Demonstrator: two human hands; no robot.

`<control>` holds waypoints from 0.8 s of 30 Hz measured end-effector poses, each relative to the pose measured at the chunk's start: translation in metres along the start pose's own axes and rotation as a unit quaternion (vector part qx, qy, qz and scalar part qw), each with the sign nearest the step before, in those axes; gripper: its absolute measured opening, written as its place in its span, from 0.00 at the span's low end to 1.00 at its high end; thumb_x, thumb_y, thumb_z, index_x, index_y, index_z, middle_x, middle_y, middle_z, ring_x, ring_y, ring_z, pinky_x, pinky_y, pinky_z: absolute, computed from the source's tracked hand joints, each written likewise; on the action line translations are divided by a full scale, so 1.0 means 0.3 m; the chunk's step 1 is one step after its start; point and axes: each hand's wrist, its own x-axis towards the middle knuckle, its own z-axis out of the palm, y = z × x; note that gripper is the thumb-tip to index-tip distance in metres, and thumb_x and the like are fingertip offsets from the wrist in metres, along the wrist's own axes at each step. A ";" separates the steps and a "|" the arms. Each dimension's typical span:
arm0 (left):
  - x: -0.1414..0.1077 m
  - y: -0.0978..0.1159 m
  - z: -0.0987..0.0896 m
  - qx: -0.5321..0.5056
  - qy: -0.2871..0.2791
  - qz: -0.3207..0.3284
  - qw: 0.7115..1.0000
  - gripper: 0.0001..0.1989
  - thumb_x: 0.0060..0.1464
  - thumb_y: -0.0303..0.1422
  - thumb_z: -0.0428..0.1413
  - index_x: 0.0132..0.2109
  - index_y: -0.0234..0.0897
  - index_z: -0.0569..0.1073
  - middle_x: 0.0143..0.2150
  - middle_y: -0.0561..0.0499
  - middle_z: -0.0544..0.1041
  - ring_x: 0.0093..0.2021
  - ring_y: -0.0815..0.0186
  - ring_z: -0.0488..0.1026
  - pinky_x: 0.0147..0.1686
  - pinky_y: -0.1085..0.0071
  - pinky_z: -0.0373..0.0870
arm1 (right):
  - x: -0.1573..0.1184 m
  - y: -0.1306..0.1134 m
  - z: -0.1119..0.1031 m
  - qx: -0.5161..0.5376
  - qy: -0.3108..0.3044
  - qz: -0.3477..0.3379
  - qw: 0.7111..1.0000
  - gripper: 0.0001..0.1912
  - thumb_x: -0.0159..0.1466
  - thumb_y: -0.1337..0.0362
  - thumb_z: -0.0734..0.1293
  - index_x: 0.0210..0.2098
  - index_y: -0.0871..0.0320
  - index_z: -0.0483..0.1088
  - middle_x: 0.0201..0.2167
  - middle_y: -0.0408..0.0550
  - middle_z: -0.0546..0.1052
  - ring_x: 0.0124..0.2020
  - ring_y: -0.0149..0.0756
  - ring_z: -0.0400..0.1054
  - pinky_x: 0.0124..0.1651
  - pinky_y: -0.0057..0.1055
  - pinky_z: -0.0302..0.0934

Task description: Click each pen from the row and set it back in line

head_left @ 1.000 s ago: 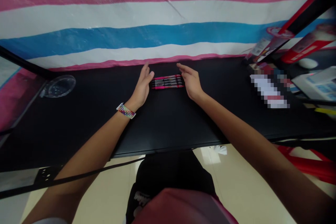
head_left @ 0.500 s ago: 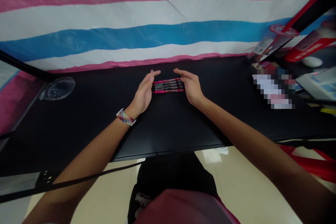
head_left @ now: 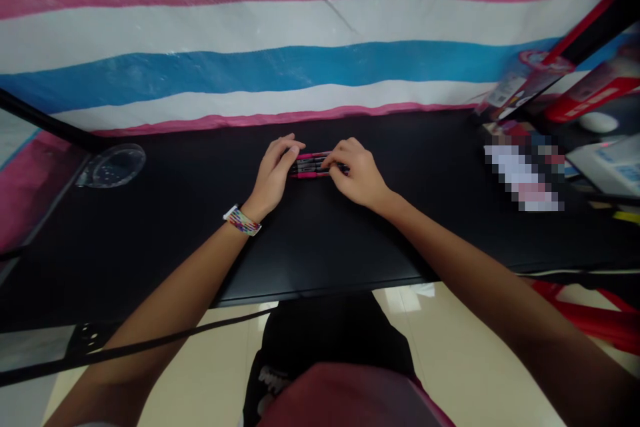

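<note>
A row of several pens (head_left: pixel 311 165) lies side by side on the black desk (head_left: pixel 320 233), their barrels grey and black with bright pink on the outer ones. My left hand (head_left: pixel 274 172) rests at the left ends of the pens, fingers extended and loosely bent, a patterned band at the wrist. Over the right ends, my right hand (head_left: pixel 356 172) is curled, with fingertips and thumb pinching down on the pens. Those right ends are partly hidden under its fingers.
A clear plastic lid (head_left: pixel 119 165) lies at the desk's left. To the right stand a clear cup (head_left: pixel 523 83) and a red bottle (head_left: pixel 590 90), near a white rounded object (head_left: pixel 599 122) and a box (head_left: pixel 610 160). A striped sheet (head_left: pixel 300 67) hangs behind the desk.
My right hand has gone from flat beside the pens' right ends to curled over them. My left hand's fingers have bent slightly at the left ends. The pens stay in nearly the same place.
</note>
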 end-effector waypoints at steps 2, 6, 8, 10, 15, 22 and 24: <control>-0.001 0.005 -0.005 0.012 0.003 -0.001 1.000 0.23 0.75 0.57 0.54 0.52 0.46 0.84 0.63 0.46 0.83 0.74 0.50 0.72 0.79 0.45 0.60 | -0.007 -0.010 -0.001 -0.037 -0.040 -0.035 0.998 0.12 0.66 0.73 0.64 0.34 0.56 0.79 0.35 0.52 0.76 0.42 0.48 0.68 0.45 0.44 0.65; -0.002 0.006 -0.004 -0.001 0.004 0.003 1.000 0.23 0.75 0.56 0.54 0.52 0.46 0.84 0.63 0.45 0.82 0.73 0.50 0.73 0.79 0.47 0.60 | -0.012 -0.012 -0.004 -0.036 -0.081 -0.049 0.995 0.12 0.63 0.76 0.64 0.33 0.55 0.76 0.36 0.52 0.75 0.43 0.49 0.66 0.46 0.44 0.64; -0.002 0.005 -0.003 -0.005 0.007 0.002 1.000 0.21 0.75 0.55 0.54 0.52 0.46 0.83 0.63 0.45 0.82 0.73 0.51 0.73 0.78 0.48 0.60 | -0.011 -0.013 -0.009 -0.018 -0.092 -0.057 0.994 0.12 0.63 0.76 0.65 0.32 0.54 0.76 0.36 0.51 0.75 0.42 0.48 0.66 0.47 0.45 0.64; -0.002 0.004 -0.002 -0.007 0.009 0.000 1.000 0.20 0.76 0.53 0.54 0.51 0.46 0.83 0.62 0.45 0.82 0.72 0.51 0.74 0.77 0.49 0.62 | -0.009 -0.015 -0.012 -0.027 -0.100 -0.070 0.992 0.10 0.64 0.74 0.66 0.35 0.54 0.77 0.38 0.52 0.75 0.43 0.49 0.66 0.49 0.46 0.64; -0.007 0.011 0.000 0.016 -0.009 0.016 1.000 0.10 0.71 0.42 0.60 0.52 0.45 0.81 0.64 0.44 0.80 0.70 0.51 0.74 0.72 0.51 0.68 | -0.010 -0.011 -0.006 -0.046 -0.129 -0.093 0.986 0.09 0.66 0.70 0.70 0.45 0.55 0.80 0.40 0.53 0.80 0.44 0.51 0.67 0.53 0.48 0.65; -0.017 0.065 0.003 0.135 -0.046 0.044 0.989 0.07 0.68 0.41 0.64 0.47 0.46 0.84 0.46 0.49 0.87 0.50 0.52 0.80 0.64 0.48 0.69 | 0.006 0.009 -0.012 0.084 -0.042 -0.046 0.995 0.09 0.71 0.65 0.70 0.47 0.53 0.83 0.40 0.50 0.81 0.42 0.45 0.74 0.50 0.43 0.69; -0.017 0.076 0.002 0.121 -0.049 0.040 0.991 0.08 0.68 0.42 0.64 0.45 0.47 0.85 0.41 0.51 0.87 0.45 0.54 0.80 0.59 0.51 0.72 | 0.014 0.012 -0.023 0.117 -0.026 -0.009 0.993 0.08 0.71 0.60 0.73 0.47 0.52 0.85 0.38 0.48 0.81 0.38 0.42 0.74 0.45 0.41 0.69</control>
